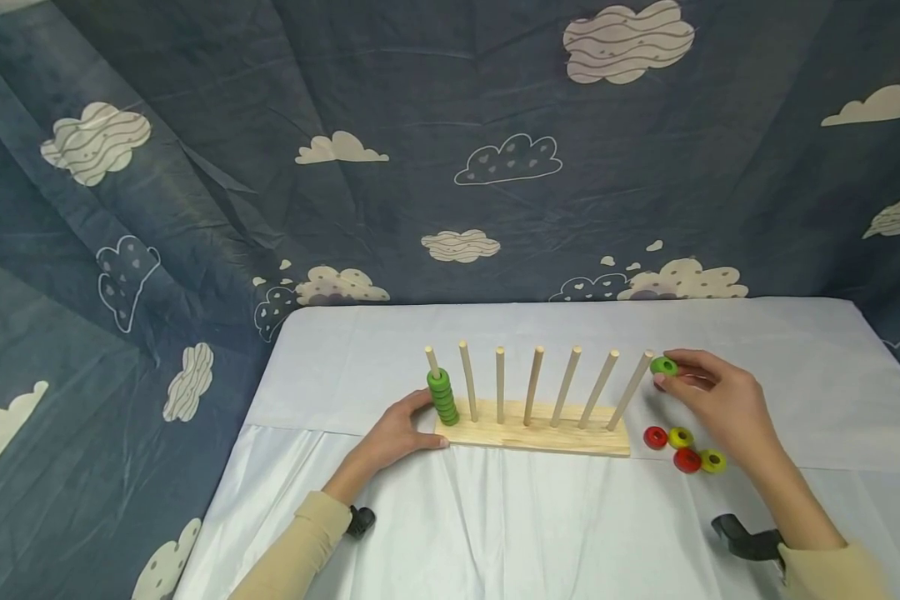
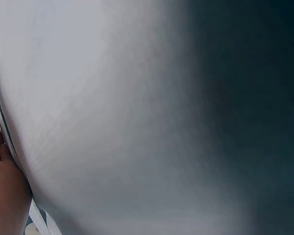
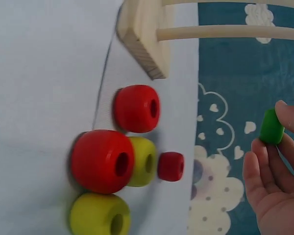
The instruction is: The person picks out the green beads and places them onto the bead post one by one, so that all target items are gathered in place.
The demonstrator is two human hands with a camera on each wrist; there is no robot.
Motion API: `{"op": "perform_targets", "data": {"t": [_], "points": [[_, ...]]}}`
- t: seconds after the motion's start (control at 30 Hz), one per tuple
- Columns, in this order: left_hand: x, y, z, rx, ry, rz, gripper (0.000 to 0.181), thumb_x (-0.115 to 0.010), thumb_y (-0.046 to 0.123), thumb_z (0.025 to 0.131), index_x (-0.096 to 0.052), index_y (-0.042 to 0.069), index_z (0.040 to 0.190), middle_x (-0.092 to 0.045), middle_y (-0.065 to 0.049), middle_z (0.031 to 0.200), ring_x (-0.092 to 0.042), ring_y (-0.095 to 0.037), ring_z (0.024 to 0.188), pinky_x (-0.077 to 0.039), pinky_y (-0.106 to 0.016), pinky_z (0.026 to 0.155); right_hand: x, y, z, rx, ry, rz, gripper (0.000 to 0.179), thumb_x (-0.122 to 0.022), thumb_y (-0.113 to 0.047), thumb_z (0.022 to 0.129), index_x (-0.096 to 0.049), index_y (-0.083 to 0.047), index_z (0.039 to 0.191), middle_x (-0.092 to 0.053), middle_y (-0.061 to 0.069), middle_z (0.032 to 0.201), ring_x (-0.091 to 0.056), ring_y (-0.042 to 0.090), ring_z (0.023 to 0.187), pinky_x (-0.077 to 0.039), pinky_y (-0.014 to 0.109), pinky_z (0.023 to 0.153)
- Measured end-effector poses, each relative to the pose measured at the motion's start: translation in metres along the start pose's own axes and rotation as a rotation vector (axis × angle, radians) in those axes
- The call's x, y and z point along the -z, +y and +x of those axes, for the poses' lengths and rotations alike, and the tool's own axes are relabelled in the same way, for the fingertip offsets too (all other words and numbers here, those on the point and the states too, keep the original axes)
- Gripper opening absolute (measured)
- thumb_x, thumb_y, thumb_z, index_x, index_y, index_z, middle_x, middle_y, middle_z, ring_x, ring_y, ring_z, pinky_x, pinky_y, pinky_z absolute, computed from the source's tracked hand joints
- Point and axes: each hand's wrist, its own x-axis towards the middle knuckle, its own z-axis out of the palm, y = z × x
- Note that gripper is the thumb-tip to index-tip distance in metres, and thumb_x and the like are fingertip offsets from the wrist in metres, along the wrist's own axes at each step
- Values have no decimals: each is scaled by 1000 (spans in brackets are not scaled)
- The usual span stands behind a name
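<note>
A wooden peg rack (image 1: 540, 436) with a row of upright pegs stands on the white-covered table. Green beads (image 1: 443, 398) are stacked on its leftmost peg. My left hand (image 1: 392, 435) holds the rack's left end, thumb at the front edge and fingers behind, partly hidden by the stack. Just right of the rightmost peg's top, my right hand (image 1: 729, 404) pinches a green bead (image 1: 663, 367) between thumb and fingers, raised above the table. The right wrist view shows this bead (image 3: 272, 127) apart from the rack. The left wrist view is mostly blurred white cloth.
Right of the rack lie two red beads (image 1: 656, 437) and two yellow beads (image 1: 680, 437), close together. Another red bead (image 3: 171, 166) lies farther back, mostly covered by the right hand in the head view. A dark cloud-patterned cloth (image 1: 457, 192) hangs behind the table.
</note>
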Motion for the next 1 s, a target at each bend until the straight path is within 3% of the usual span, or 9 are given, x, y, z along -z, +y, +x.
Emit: {"op": "perform_targets", "data": {"t": [0.13, 0.37, 0.6, 1.0], "points": [[0, 0, 0, 4, -1, 3, 86, -83, 45, 71, -45, 19, 144, -43, 2, 148, -31, -21, 141, -23, -45, 116, 5, -6, -3, 19, 30, -1, 54, -65, -46, 90, -58, -12, 132, -62, 12, 116, -59, 22, 101, -42, -2, 71], [0, 1, 0, 7, 0, 8, 86, -83, 45, 71, -46, 19, 144, -43, 1, 148, -31, -22, 141, -23, -46, 116, 14, -21, -6, 66, 91, 32, 49, -68, -42, 88, -60, -14, 129, -62, 6, 119, -53, -4, 94, -40, -2, 78], [0, 2, 0, 7, -1, 15, 86, -83, 46, 71, -46, 19, 143, -43, 2, 148, -31, -22, 141, -23, -45, 116, 21, -36, -3, 167, 160, 63, 44, -73, -30, 87, -62, -14, 127, -61, 4, 120, -52, -3, 97, -38, 1, 88], [0, 1, 0, 13, -6, 5, 86, -83, 46, 71, -46, 20, 144, -42, 2, 149, -31, -22, 141, -23, -46, 116, 38, -66, -1, 275, 210, 136, 45, -75, -16, 85, -63, -17, 128, -62, 1, 119, -54, -2, 101, -40, 5, 92]]}}
